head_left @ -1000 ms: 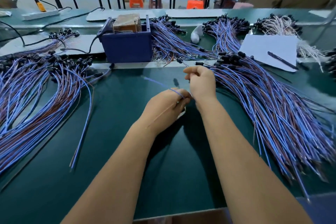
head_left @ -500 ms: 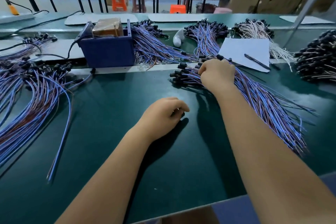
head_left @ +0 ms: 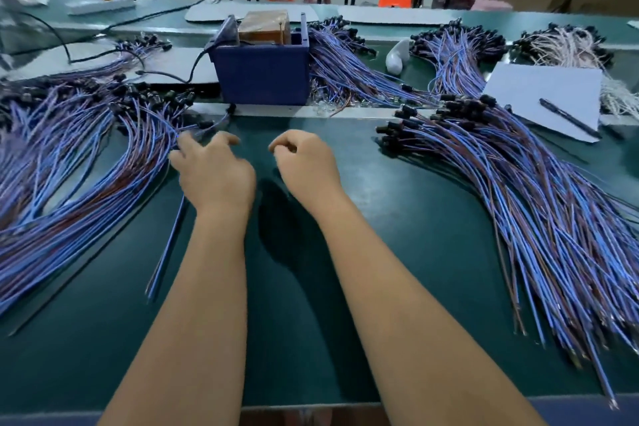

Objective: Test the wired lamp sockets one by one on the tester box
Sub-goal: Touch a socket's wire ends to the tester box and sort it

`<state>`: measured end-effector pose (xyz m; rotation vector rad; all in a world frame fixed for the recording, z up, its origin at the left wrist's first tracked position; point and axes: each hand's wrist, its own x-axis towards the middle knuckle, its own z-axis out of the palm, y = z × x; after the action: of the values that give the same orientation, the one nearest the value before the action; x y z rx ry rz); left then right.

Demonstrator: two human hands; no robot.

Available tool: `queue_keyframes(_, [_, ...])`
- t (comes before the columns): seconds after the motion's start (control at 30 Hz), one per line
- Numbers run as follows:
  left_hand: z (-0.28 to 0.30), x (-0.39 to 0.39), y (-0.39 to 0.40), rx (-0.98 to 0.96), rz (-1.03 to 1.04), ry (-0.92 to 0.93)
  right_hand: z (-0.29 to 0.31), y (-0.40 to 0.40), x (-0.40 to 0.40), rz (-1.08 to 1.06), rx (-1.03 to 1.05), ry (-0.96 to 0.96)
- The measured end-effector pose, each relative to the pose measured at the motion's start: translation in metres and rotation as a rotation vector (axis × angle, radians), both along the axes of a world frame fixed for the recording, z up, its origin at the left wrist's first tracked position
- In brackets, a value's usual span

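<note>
Near the counter's (head_left: 397, 218) middle we see both hands. Left hand (head_left: 216, 173) spread beside the socket pile (head_left: 86, 156). Right hand (head_left: 306, 162) loosely curled, holding nothing.

bare mat (head_left: 397, 218) between wire piles (head_left: 86, 162) — tester box (head_left: 264, 73) behind

Nothing is showing any readable text: the tester box (head_left: 262, 74), the white sheet (head_left: 543, 97) under the pen (its face looking blank) and the cartons at the back are bearing no legible marks.
</note>
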<state>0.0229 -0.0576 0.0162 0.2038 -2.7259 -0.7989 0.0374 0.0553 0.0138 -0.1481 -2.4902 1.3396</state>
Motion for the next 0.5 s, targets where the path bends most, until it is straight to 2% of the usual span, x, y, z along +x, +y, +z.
queue_keyframes(0.13, [0.001, -0.007, -0.013, 0.023, 0.064, -0.115, -0.008, 0.000, -0.004, 0.002, -0.082, -0.012])
queue_keyframes(0.27, [-0.001, -0.010, -0.009, 0.010, 0.053, -0.074, -0.010, 0.005, -0.003, 0.029, -0.182, -0.009])
queue_keyframes(0.43, [-0.001, -0.014, -0.008, 0.312, 0.131, 0.053, -0.007, 0.003, -0.003, -0.015, -0.201, -0.014])
queue_keyframes(0.5, [0.000, -0.014, -0.009, 0.355, 0.143, 0.059, -0.006, -0.001, -0.004, -0.037, -0.144, -0.035])
